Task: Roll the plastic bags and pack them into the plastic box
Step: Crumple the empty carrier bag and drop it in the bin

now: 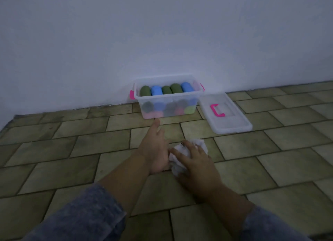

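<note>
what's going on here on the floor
A person is working a crumpled white bag on the tiled floor: the right hand presses on it, the left hand lies open beside it. The clear box by the wall already holds green and blue rolled bags; its lid lies on the floor beside it.

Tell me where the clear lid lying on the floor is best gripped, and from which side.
Probably the pink handle at the centre of the lid, from above. The lid lies flat, top up, rim on the tiles beside the plastic box, so its edges offer little purchase; a centred hold should lift it level.
</note>
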